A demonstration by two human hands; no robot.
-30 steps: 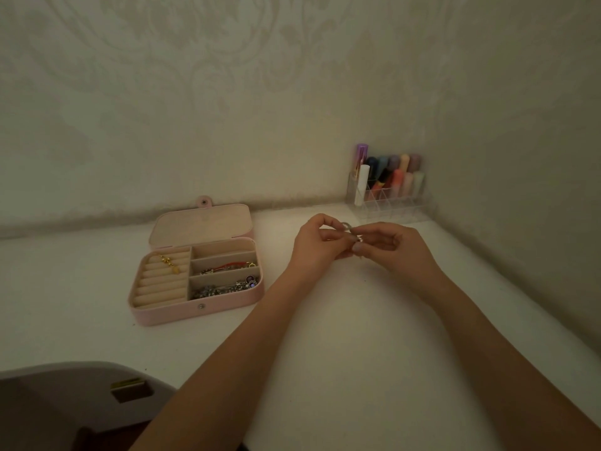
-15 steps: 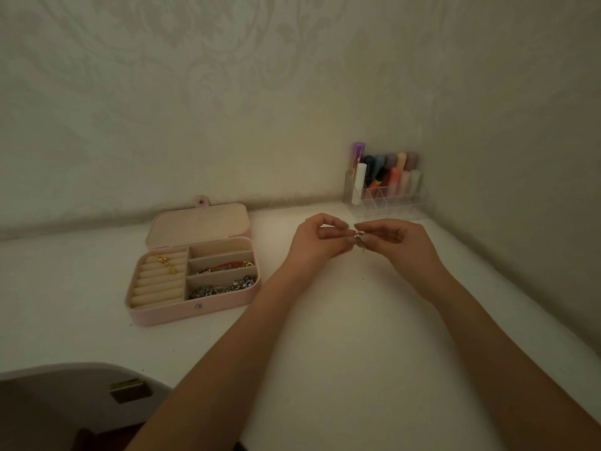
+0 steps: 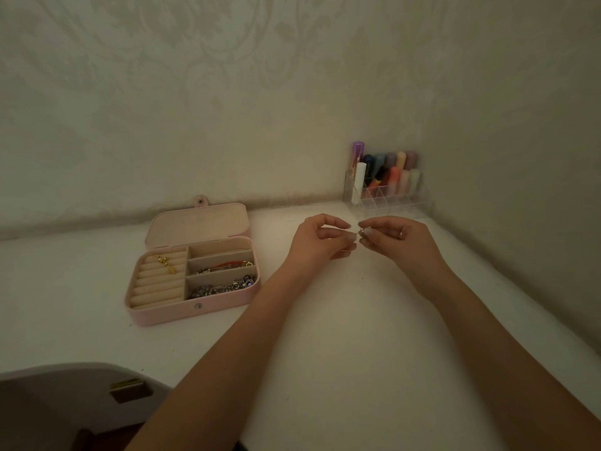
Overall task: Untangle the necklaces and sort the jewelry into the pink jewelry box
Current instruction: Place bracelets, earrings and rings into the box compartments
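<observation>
My left hand point(image 3: 320, 240) and right hand point(image 3: 398, 237) pinch a small ring point(image 3: 360, 230) above the table point(image 3: 325, 353), right of the jewelry box point(image 3: 195, 312). Risk: slipping grip drops it.

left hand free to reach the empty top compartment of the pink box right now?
Probably not yet: the left hand and right hand both pinch a small ring. The path to the open pink box looks unobstructed.

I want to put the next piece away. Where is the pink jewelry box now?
In the head view the pink jewelry box lies open on the white table, left of the left hand, its lid back towards the wall.
</observation>
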